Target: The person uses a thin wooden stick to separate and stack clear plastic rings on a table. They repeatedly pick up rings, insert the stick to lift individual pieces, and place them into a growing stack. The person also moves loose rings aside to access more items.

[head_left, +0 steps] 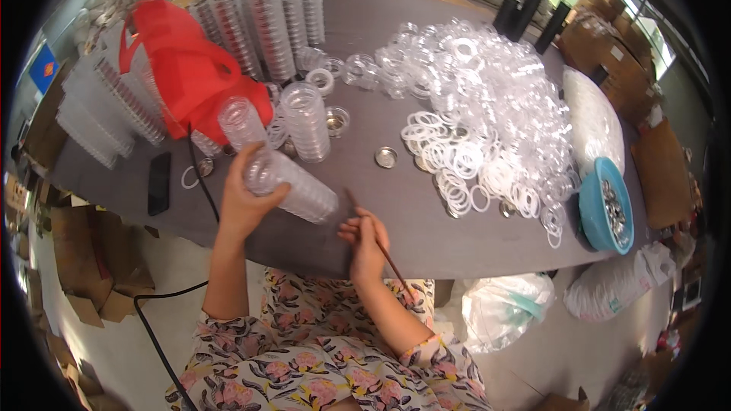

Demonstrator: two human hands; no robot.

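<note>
My left hand [245, 196] is wrapped round a stack of clear round plastic cups [303, 192], tilted over the near part of the table. Just right of the stack's lower end, my right hand [368, 250] is closed on a thin brown stick [393, 265]. Its darker upper end points toward the stack; whether it is a brush I cannot tell. Behind my left hand stand another clear stack [306, 123] and a shorter one [242, 123]. A small silver metal cap [386, 157] lies on the table beyond my right hand.
A large heap of clear plastic parts [472, 76] and white rings [457, 154] covers the right side. A blue basin [588, 209] of metal pieces sits at the right edge. Tall clear stacks [268, 23], a red bag [183, 61] and a phone [158, 183] are left. A black cable [202, 186] crosses the edge.
</note>
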